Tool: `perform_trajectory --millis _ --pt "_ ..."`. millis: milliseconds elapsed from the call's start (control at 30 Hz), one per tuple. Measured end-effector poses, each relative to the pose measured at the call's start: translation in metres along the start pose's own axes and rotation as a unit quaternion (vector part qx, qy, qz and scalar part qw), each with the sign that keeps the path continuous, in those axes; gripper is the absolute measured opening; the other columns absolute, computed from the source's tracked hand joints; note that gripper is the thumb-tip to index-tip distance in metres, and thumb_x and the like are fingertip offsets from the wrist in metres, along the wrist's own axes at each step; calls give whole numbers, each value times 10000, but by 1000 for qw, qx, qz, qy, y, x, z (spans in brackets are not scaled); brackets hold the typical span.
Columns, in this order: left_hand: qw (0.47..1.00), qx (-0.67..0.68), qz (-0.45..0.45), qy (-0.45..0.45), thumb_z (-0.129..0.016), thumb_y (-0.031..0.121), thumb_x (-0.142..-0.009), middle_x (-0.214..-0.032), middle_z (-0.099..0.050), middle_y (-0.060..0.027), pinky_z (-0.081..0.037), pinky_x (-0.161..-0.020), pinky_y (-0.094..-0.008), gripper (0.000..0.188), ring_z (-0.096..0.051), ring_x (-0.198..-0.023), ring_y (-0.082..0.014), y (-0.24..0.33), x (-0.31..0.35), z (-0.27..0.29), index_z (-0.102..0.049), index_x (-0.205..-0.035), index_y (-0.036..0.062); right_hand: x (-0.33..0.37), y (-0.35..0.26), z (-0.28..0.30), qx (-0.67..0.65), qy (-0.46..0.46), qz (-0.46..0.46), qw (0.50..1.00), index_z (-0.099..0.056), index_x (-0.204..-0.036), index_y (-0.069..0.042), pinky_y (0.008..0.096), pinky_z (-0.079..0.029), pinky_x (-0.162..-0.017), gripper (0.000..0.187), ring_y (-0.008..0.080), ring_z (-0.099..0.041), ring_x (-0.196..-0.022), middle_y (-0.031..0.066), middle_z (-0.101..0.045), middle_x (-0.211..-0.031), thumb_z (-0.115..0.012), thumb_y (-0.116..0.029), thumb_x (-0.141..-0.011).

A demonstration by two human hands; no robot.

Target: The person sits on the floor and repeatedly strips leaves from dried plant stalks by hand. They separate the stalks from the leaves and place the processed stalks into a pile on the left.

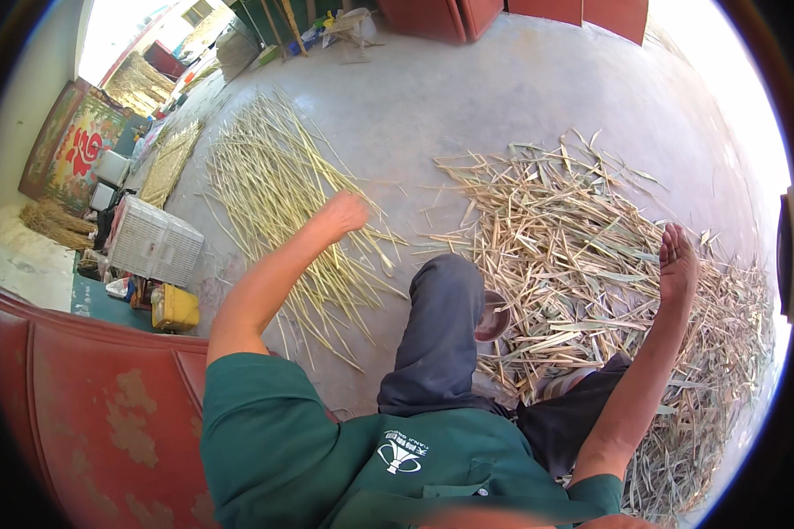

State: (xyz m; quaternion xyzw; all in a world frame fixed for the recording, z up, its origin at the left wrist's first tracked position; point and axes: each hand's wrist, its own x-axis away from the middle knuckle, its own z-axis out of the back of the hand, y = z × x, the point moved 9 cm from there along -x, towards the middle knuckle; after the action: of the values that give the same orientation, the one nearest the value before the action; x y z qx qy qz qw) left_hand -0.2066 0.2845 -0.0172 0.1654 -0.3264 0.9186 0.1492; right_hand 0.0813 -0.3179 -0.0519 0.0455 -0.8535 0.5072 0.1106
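1. Nearest the lower edge of the frame is my green shirt (pixel 326 458), and my dark trouser leg (pixel 441 326) runs up from it through the lower centre.
2. At the lower left stands a worn red panel (pixel 88 406) with flaking paint, close against my left side.
3. My left hand (pixel 344 213), a little left of centre, is stretched out over the pile of stripped pale stalks (pixel 282 203). It looks curled into a loose fist right at the stalks; whether it grips any I cannot tell.
4. My right hand (pixel 677 260), at the right of the frame, is raised over the heap of dry husks and leaves (pixel 582 256). Its fingers lie together, fairly flat, with nothing plainly held in them.
5. Between my knee and the husk heap, near the centre, a small reddish-brown bowl-shaped thing (pixel 492 319) lies on the concrete floor (pixel 468 106).
6. The stalks fan from the upper left centre down toward my leg; the husks spread across the right half, well apart from the stalks higher up.
7. At the left, past the stalks, sit a white slatted crate (pixel 154 240) and a yellow container (pixel 175 309) just below it.
8. Farther, at the upper left, a framed panel with a red flower pattern (pixel 75 145) leans on the wall, and red doors (pixel 512 13) line the top edge.
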Motion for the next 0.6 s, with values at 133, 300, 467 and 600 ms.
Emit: perform_trajectory --millis 133,300,467,600 --pt "989 82 119 -32 -715 105 -690 -809 -672 -53 -470 -779 -419 83 -635 -964 -263 -17 87 -166 -683 -755 146 9 -3 -3 24 22 -3 999 -583 -1275 15 220 -563 -722 357 136 -702 -900 116 -722 -1128 -657 -174 -982" --pt "985 137 44 -91 -773 103 -702 -1043 -694 -122 -526 -789 -421 394 -681 -984 -310 56 103 -214 -648 -1075 115 13 -15 -6 73 40 24 996 -561 -1262 36 239 -574 -715 343 179 -711 -908 149 -712 -1098 -635 -159 -989" --pt "970 229 81 17 -618 33 -765 -825 -684 -183 -523 -682 -492 110 -676 -827 -390 3 16 -137 -638 -869 62 -25 36 5 194 67 -15 979 -586 -1224 44 271 -575 -655 321 196 -714 -877 161 -706 -1063 -619 -147 -968" --pt "915 300 102 249 -658 116 -851 -966 -706 -151 -500 -789 -459 248 -654 -912 -352 -6 -84 66 -686 -1088 51 -39 148 12 477 24 -43 877 -680 -1081 59 390 -570 -732 327 261 -726 -852 222 -724 -901 -613 -197 -889"
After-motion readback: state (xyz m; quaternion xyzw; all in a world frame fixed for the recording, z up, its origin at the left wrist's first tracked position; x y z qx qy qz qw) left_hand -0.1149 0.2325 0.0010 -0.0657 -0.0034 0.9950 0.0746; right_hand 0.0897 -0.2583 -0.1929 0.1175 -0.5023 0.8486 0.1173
